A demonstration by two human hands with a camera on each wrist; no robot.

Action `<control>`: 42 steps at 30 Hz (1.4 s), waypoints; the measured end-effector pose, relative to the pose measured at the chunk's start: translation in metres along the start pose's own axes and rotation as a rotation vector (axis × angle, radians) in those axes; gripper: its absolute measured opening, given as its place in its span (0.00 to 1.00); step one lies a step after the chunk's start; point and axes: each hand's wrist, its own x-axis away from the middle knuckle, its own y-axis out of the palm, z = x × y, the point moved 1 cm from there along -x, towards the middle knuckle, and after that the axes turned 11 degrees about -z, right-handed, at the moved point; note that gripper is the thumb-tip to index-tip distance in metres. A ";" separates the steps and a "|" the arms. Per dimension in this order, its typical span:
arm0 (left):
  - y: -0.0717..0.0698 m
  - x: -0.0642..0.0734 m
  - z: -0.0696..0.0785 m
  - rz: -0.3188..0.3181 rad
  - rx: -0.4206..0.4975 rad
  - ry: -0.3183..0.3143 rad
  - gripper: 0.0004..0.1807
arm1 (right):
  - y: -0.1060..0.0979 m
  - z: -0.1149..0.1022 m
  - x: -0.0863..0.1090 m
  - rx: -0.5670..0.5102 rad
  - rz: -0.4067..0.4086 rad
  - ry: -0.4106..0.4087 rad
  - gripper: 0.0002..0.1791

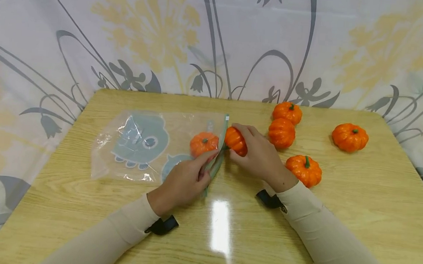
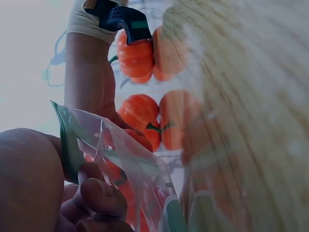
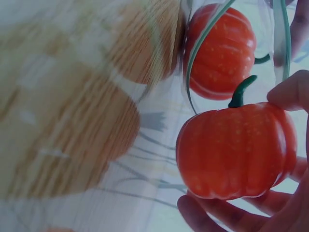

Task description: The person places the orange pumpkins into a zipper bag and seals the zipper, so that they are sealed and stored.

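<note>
A clear zip bag (image 1: 183, 122) with blue-green cartoon prints lies flat on the table, its green-edged mouth facing right. Inside, near the mouth, sits a small orange toy pumpkin (image 1: 204, 143). My left hand (image 1: 185, 180) pinches the near edge of the bag's mouth between thumb and fingers, holding it parted. In my right hand (image 1: 257, 154) is another pumpkin (image 3: 236, 152) with a green stem, gripped by the thumb and curled fingers right at the opening. The right wrist view shows the bagged pumpkin (image 3: 222, 53) just beyond it.
Right of my right hand, two pumpkins (image 1: 281, 133) sit one behind the other. A pumpkin (image 1: 304, 170) lies beside my right wrist, and one more pumpkin (image 1: 350, 137) stands farther right. The wooden table (image 1: 355, 203) ends at a floral curtain (image 1: 248, 42) behind.
</note>
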 end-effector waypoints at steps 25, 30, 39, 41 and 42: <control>-0.001 0.001 -0.001 -0.017 0.029 0.006 0.32 | 0.008 -0.001 -0.003 -0.482 -0.085 0.024 0.37; -0.003 0.000 0.000 0.007 0.040 0.037 0.31 | 0.008 -0.002 -0.004 -0.507 -0.092 0.048 0.35; -0.002 0.002 0.001 0.019 0.030 0.074 0.31 | 0.013 -0.001 -0.005 -0.648 -0.134 0.044 0.34; -0.003 0.002 0.001 0.019 0.026 0.076 0.31 | 0.013 -0.001 -0.005 -0.679 -0.139 0.047 0.34; -0.002 0.002 0.001 0.016 0.027 0.075 0.31 | 0.014 -0.001 -0.005 -0.691 -0.143 0.047 0.34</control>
